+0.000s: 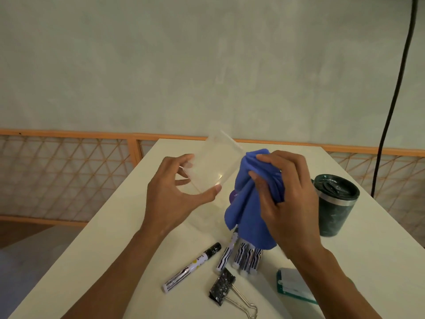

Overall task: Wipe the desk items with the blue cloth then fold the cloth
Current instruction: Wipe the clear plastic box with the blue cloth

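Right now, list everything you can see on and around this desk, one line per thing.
desk: one, white, fills the lower frame
clear plastic container: one, transparent, held tilted above the desk
blue cloth: one, blue, bunched and hanging over the markers
markers: several, black-and-white patterned, clustered under the cloth
loose marker: one, same pattern, left of the cluster
binder clip: one, black speckled, near edge
tumbler: one, dark green with lid, right side
small box: one, green and white, lower right
cable: one, black, hanging at right
lattice railing: orange, behind the desk
left hand: holds the container
right hand: grips the cloth
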Motion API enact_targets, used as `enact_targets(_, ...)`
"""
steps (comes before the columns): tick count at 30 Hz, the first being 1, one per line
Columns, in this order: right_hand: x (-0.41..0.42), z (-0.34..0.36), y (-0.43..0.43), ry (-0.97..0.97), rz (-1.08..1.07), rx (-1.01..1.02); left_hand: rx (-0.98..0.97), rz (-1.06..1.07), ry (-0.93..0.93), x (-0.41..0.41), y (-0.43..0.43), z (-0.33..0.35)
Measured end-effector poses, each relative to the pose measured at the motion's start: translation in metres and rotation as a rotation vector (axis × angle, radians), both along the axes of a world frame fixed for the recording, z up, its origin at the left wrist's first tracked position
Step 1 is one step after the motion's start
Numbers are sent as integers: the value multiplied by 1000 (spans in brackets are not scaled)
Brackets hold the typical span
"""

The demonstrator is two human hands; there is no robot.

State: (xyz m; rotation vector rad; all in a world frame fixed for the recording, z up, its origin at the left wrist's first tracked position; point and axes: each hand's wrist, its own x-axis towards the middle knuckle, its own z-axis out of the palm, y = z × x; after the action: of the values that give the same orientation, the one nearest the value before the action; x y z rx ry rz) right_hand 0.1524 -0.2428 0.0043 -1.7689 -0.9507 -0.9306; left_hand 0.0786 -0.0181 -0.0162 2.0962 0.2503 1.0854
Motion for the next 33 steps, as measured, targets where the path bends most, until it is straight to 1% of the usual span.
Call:
enact_targets(3,8,-3,-6,-21,-66,-9,309,149,-87,-3,7,-1)
enact_targets(6,14,-3,-13,-15,-99,-7,502,263,-189,-4,9,4)
enact_targets(9,12,-3,-12,-26,-74,-15,600,306,-247,-4,8,8)
enact_targets(13,9,-8,-5,-10,-2,-73,668,271,-266,-4,7,7)
enact_targets(16,10,-15,-1,24,-14,-154,696,223,-289,-4,4,6)
enact_targets(19,17,-23,4,76,-38,-216,708,198,-331,-4,-1,7)
enact_targets(22,21,-28,8,207,-6,-218,716,195,-356,-4,-3,7)
enact_targets(25,22,-31,14,222,-29,-254,711,185,-358,-2,-4,5)
enact_targets(27,22,-31,15,223,-13,-215,676,133,-332,-2,-5,5)
enact_targets(29,22,-27,11,268,11,-120,574,8,-273,-3,-5,7)
enact_targets(30,22,-25,9,297,14,-81,491,-76,-232,-4,-4,8)
enact_targets(33,26,-16,0,355,26,2,166,-295,-128,-7,-6,13)
